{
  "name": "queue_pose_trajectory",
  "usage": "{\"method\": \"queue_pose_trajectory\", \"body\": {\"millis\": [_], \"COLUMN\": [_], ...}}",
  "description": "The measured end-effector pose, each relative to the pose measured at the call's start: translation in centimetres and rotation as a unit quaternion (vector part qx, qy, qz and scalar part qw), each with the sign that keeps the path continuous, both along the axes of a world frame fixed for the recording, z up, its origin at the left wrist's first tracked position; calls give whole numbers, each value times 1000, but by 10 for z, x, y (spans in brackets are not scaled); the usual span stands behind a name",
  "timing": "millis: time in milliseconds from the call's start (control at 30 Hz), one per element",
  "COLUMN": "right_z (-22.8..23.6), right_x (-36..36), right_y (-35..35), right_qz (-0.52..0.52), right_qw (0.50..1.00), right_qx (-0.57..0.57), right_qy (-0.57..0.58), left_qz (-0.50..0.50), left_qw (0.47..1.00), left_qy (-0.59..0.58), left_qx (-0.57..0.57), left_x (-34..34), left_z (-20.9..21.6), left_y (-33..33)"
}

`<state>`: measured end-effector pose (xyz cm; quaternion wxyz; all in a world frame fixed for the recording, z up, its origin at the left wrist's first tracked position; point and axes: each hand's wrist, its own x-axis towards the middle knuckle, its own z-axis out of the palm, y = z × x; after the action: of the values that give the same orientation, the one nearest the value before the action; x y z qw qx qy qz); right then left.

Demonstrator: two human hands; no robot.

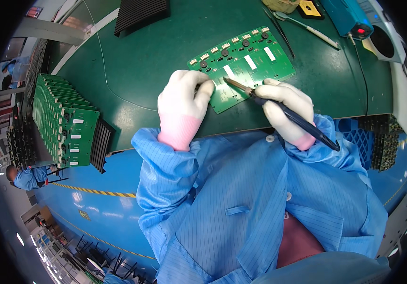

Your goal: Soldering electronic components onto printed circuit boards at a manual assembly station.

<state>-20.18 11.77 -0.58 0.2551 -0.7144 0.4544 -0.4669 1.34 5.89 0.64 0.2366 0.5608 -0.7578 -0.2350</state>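
A green circuit board [260, 67] with white connectors and round black parts along its far edge lies tilted on the green work table [132, 71]. My right hand [288, 106], in a white glove, grips a soldering iron [298, 118] by its dark handle. The iron's tip points left, over the board's near-left part. My left hand [182, 97], gloved white with a pink cuff, is pinched closed at the board's left edge. A thin solder wire [105, 71] runs across the table to this hand; its end at the fingertips is hard to make out.
Several upright green boards [64, 113] stand in a black rack at the left table edge. A black ribbed holder [142, 15] lies at the back. Tweezers [280, 33], a white-handled brush [310, 32], a yellow sponge tray [310, 8] and a blue soldering station [347, 18] sit at the back right.
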Motion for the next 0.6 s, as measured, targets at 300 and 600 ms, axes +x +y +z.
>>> {"method": "queue_pose_trajectory", "body": {"millis": [300,600], "right_z": [8,10], "right_x": [-3,5], "right_y": [-4,-6], "right_qz": [13,26], "right_qw": [999,996], "right_qx": [29,52], "right_qy": [-29,-65], "left_qz": [94,72], "left_qw": [979,984], "left_qy": [170,140], "left_qx": [55,87], "left_x": [19,13], "left_z": [-14,-6], "left_y": [24,17]}}
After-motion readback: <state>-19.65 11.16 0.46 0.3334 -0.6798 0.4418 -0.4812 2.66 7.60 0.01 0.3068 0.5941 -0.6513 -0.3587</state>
